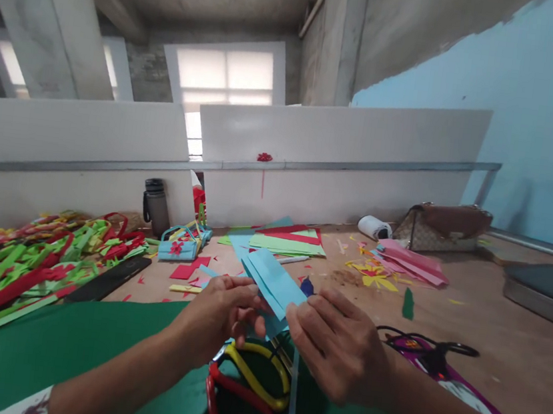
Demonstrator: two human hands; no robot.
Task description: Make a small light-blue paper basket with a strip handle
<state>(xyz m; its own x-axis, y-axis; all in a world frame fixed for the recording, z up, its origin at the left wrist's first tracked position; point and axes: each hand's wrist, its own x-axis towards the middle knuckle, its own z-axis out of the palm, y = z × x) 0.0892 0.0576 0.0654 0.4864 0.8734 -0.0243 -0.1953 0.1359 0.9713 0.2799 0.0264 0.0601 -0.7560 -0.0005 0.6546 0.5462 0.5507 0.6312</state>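
The right hand is closed on the near right end of a folded blue paper, pinching it between thumb and fingers. The left hand is at the paper's left side, fingers curled; whether it grips the paper, I cannot tell. The paper is held tilted above the near part of the table, partly over a green mat.

Just below the hands are scissors with one red and one yellow handle, over the mat; a pale narrow strip runs beside them. A small dark blue object shows just behind the paper.

Beyond the left hand lie red scraps, then a small blue paper bag with a red flower on its front. Farther left are a black slab and a heap of mostly green and red strips, with a dark bottle upright behind.

Behind the paper lie a white pen and stacked coloured sheets. To the right are a yellow paper flower, pink sheets, a green scrap and a black cable. A white roll, a handbag and a case sit farther out.
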